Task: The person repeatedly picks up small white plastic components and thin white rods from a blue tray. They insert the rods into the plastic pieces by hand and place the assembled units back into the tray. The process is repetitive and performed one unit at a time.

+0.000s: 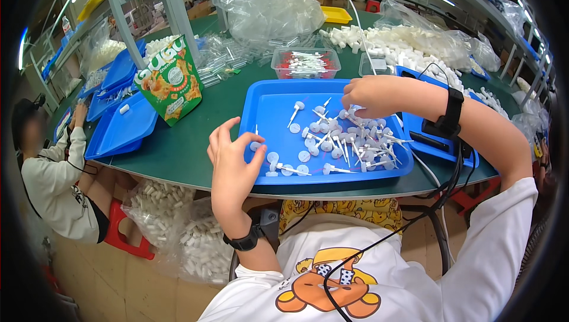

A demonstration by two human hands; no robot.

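Note:
A blue tray in front of me holds many small white pieces, each a round disc head with a thin stem, heaped mostly in its right half. At the tray's left edge, my left hand has thumb and forefinger around one disc-headed piece, its thin stem pointing up. The other fingers of that hand are spread. My right hand reaches over the tray's far right side, fingers curled down at the top of the heap. What its fingertips grip, if anything, is hidden.
Behind the tray stands a clear box of thin white and red parts. A green snack bag stands left, near stacked blue trays. White cylindrical parts pile up at back right. Black cables hang from my right wrist. A co-worker sits left.

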